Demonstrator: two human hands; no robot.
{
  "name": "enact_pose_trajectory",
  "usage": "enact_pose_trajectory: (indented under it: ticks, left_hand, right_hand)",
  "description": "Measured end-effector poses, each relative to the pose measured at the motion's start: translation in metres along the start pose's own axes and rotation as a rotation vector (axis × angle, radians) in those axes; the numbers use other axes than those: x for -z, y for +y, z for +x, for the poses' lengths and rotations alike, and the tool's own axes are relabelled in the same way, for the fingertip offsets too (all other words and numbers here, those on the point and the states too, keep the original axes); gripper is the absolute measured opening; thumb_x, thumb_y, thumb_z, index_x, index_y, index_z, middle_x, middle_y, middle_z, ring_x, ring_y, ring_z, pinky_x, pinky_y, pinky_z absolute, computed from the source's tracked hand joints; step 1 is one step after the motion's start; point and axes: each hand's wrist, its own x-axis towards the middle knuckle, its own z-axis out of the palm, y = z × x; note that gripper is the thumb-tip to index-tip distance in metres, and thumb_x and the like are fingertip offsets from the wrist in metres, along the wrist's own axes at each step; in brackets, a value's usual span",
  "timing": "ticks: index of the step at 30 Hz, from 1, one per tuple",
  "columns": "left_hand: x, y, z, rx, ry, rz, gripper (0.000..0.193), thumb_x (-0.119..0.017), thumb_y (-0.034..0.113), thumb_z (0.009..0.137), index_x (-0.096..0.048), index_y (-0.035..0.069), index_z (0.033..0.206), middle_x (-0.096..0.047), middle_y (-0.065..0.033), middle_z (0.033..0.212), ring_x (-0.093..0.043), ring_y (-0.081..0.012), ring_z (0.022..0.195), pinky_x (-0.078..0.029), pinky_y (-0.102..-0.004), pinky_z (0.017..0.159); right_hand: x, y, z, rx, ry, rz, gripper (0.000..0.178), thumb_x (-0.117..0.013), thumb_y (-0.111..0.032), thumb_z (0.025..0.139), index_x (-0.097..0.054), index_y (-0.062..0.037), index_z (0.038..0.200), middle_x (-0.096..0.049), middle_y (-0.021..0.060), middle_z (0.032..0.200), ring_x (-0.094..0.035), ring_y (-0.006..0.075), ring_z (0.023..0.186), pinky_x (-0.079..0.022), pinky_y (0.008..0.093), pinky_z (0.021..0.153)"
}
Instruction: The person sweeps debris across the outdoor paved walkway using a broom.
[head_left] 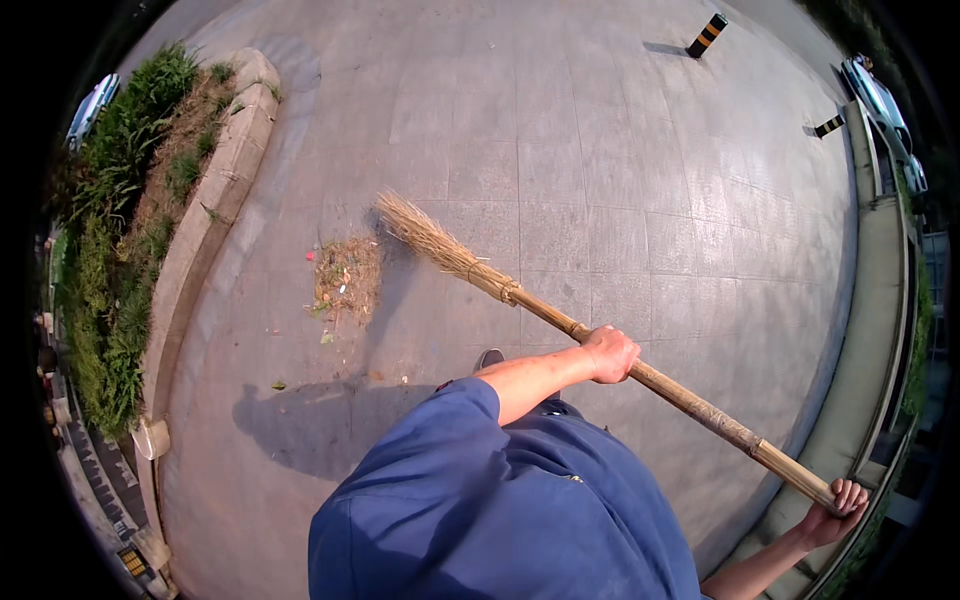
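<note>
A straw broom (pixel 435 243) with a long bamboo handle (pixel 695 403) slants across the view in front of me. My left hand (pixel 610 354) is closed round the handle a little above where the bristles are bound. Far to the right, my right hand (pixel 838 510) grips the upper end of the handle. The bristle tips point to the far left, close beside a heap of dry litter (pixel 347 275) with leaves and small scraps in it. Whether the tips touch the ground, I cannot tell.
A stone-edged planter (pixel 215 190) with green shrubs (pixel 120 180) runs along the left. On the right is a low wall (pixel 850 370). Black-and-yellow bollards (pixel 707 36) stand on the paving (pixel 560 150); a parked car (pixel 885 115) is beyond. A stray leaf (pixel 278 385) lies nearby.
</note>
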Motion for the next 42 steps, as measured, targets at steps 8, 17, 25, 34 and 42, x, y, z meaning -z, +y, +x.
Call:
enact_pose_trajectory:
  ticks: [8,17,25,34,42]
  left_hand:
    - [0.060,-0.011,0.078,-0.097,0.156,0.185,0.011,-0.055,0.013,0.068,-0.061,0.012,0.077,-0.061,-0.0077,0.081,-0.056,-0.0246,0.088,-0.042,-0.0383,0.075]
    - [0.137,-0.117,0.146,0.257,-0.002,0.245,0.037,-0.058,0.006,0.069,-0.061,0.023,0.101,-0.058,-0.0001,0.104,-0.047,-0.0180,0.107,-0.037,-0.0404,0.088]
    - [0.096,-0.148,0.101,0.451,-0.165,-0.008,0.028,-0.056,0.011,0.065,-0.062,0.015,0.092,-0.062,-0.0112,0.089,-0.057,-0.0285,0.090,-0.045,-0.0399,0.077]
    - [0.128,-0.140,0.182,0.351,-0.109,-0.140,0.027,-0.050,0.007,0.065,-0.058,0.009,0.090,-0.061,-0.0156,0.084,-0.057,-0.0338,0.083,-0.044,-0.0441,0.067]
    - [0.217,-0.114,0.322,-0.217,-0.093,0.044,0.019,-0.052,0.006,0.065,-0.061,0.008,0.082,-0.062,-0.0122,0.082,-0.060,-0.0290,0.082,-0.048,-0.0408,0.068]
  right_hand:
    - [-0.028,-0.001,-0.005,0.145,-0.084,0.008,0.021,-0.050,-0.018,0.085,-0.037,-0.0100,0.071,-0.034,-0.0009,0.064,-0.037,0.0105,0.060,-0.033,0.0291,0.074]
    - [-0.111,0.127,0.047,0.494,-0.448,-0.494,0.037,-0.060,-0.042,0.077,-0.042,-0.0090,0.078,-0.038,0.0016,0.068,-0.043,0.0166,0.065,-0.040,0.0356,0.069]
    - [-0.035,0.206,0.216,-0.168,-0.232,-0.014,0.014,-0.047,-0.020,0.088,-0.043,-0.0074,0.086,-0.042,0.0027,0.067,-0.045,0.0152,0.062,-0.043,0.0356,0.069]
    - [0.054,0.246,0.322,-0.213,-0.059,0.061,0.010,-0.045,-0.017,0.088,-0.045,-0.0074,0.091,-0.040,0.0007,0.065,-0.042,0.0115,0.061,-0.042,0.0283,0.066]
    - [-0.003,0.101,0.282,0.200,-0.062,-0.184,0.012,-0.040,-0.013,0.089,-0.042,-0.0035,0.082,-0.035,0.0004,0.064,-0.036,0.0106,0.060,-0.035,0.0275,0.069]
